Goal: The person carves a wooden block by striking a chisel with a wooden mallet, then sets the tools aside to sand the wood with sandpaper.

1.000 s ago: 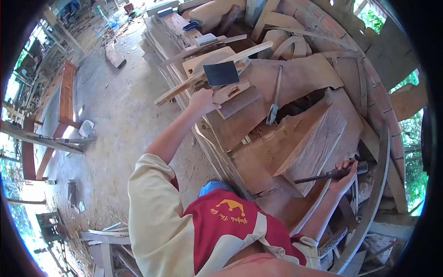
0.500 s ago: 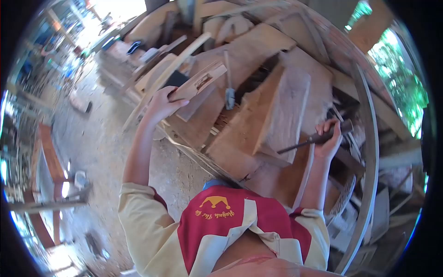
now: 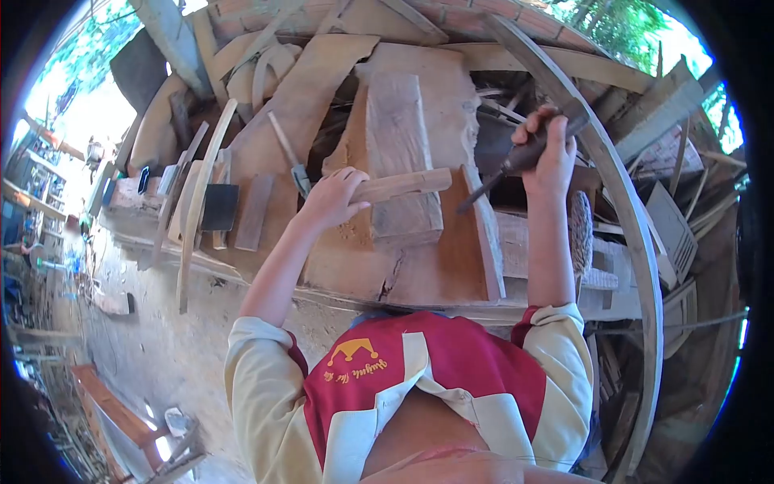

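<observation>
My left hand (image 3: 332, 198) is wrapped around one end of a short pale wooden piece (image 3: 407, 185). That piece lies across, or close over, a thick timber block (image 3: 395, 121) on the workbench. In my right hand (image 3: 550, 157) is a chisel (image 3: 492, 187), its dark handle inside the closed fingers. The chisel's blade slants down and left, its tip to the right of the wooden piece and apart from it. Left of the block lies a tool with a long pale handle and a grey-blue head (image 3: 301, 179), close to my left hand.
Slabs and offcuts cover the bench (image 3: 347, 270). A dark square plate (image 3: 219, 207) and a curved wooden strip (image 3: 201, 202) lie at the left. A long bent timber (image 3: 637, 218) arcs around the right side. Scrap wood is piled beyond it, and concrete floor (image 3: 161, 343) shows at left.
The view has turned toward the bench. My left hand has brought the wooden piece over to the timber block, and its mortise no longer shows. The chisel remains in my right hand, nearer the piece.
</observation>
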`<action>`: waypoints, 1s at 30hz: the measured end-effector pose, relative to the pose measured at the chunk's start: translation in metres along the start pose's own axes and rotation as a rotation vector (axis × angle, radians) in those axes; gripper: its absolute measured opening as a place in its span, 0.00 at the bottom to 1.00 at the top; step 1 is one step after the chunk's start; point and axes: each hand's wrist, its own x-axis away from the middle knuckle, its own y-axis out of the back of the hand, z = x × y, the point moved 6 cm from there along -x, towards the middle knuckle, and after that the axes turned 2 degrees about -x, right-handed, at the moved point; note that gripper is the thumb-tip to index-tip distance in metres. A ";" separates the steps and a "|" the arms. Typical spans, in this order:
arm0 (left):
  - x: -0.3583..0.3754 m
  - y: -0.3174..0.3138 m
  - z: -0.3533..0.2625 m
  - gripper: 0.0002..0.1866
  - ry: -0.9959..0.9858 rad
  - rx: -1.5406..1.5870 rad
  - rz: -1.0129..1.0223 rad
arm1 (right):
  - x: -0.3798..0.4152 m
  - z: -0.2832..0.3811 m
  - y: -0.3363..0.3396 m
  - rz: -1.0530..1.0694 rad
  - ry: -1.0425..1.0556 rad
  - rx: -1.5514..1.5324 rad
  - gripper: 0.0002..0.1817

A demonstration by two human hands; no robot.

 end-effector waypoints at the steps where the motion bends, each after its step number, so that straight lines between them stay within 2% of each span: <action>1: -0.003 -0.004 0.001 0.23 -0.001 -0.010 0.015 | -0.004 0.001 -0.001 0.035 0.019 -0.025 0.11; 4: -0.004 -0.007 0.005 0.23 0.033 -0.004 0.006 | -0.011 -0.002 -0.011 0.044 0.076 -0.004 0.12; 6: -0.003 -0.007 0.002 0.23 0.062 -0.005 0.020 | -0.016 -0.012 -0.015 -0.022 0.092 0.167 0.12; 8: -0.002 -0.005 -0.002 0.24 0.098 -0.012 0.037 | -0.016 -0.024 -0.027 -0.095 0.138 0.263 0.16; 9: -0.001 -0.002 -0.007 0.25 0.105 -0.059 0.033 | -0.021 -0.032 -0.029 -0.060 0.108 0.105 0.19; 12: -0.004 -0.003 -0.013 0.28 0.107 -0.134 0.034 | -0.025 -0.045 -0.032 -0.028 0.049 0.058 0.20; 14: -0.007 -0.005 -0.016 0.30 0.102 -0.161 0.043 | -0.026 -0.050 -0.032 -0.013 0.026 0.095 0.16; 16: -0.016 -0.005 -0.023 0.30 0.067 -0.165 0.008 | -0.026 -0.046 -0.040 0.070 0.073 0.313 0.12; 21: -0.036 -0.018 -0.030 0.26 0.023 -0.005 -0.088 | -0.037 -0.050 -0.042 0.115 0.091 0.225 0.08; 24: -0.037 -0.021 -0.030 0.24 0.031 0.060 -0.104 | -0.043 -0.054 -0.042 0.127 0.023 0.077 0.07; 30: -0.033 -0.021 -0.021 0.25 0.024 0.108 -0.139 | -0.047 -0.055 -0.026 -0.024 0.038 0.034 0.06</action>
